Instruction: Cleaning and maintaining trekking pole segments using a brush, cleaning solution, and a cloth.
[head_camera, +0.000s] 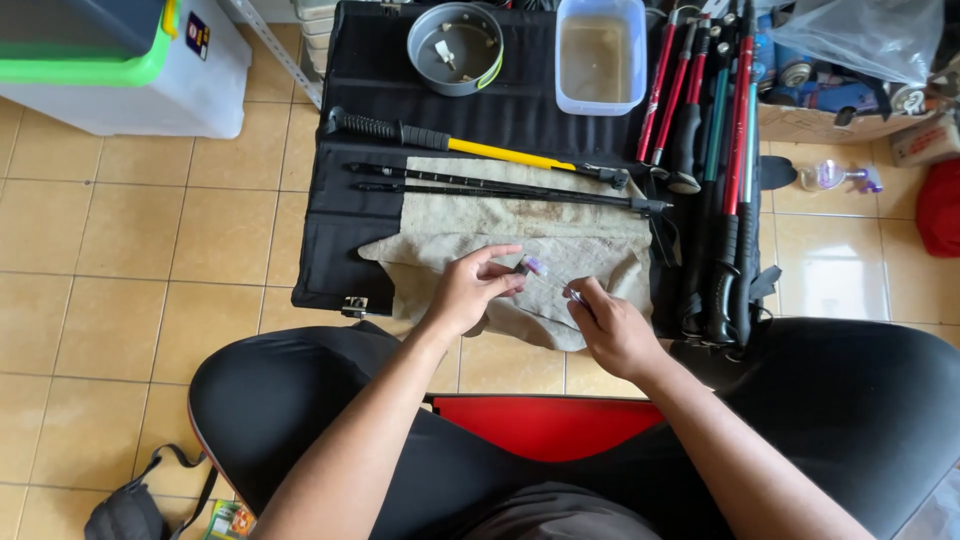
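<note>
Across the tiled floor lies a black fabric mat (340, 240), with a stained beige cloth (560, 235) over its near edge. Above that cloth, the left hand (465, 295) pinches a small purple-and-white part (531, 265). Just right of it, the right hand (612, 330) grips a thin metal piece (574, 295), fingers curled.

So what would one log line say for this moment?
left hand: pinching small purple piece | right hand: holding small part, unclear | under: beige cloth

A tiny purple-tipped piece (531, 265) is sitting too small to identify between the hands; the white lidded plastic storage bin (130, 60) is running off the top edge.
</note>
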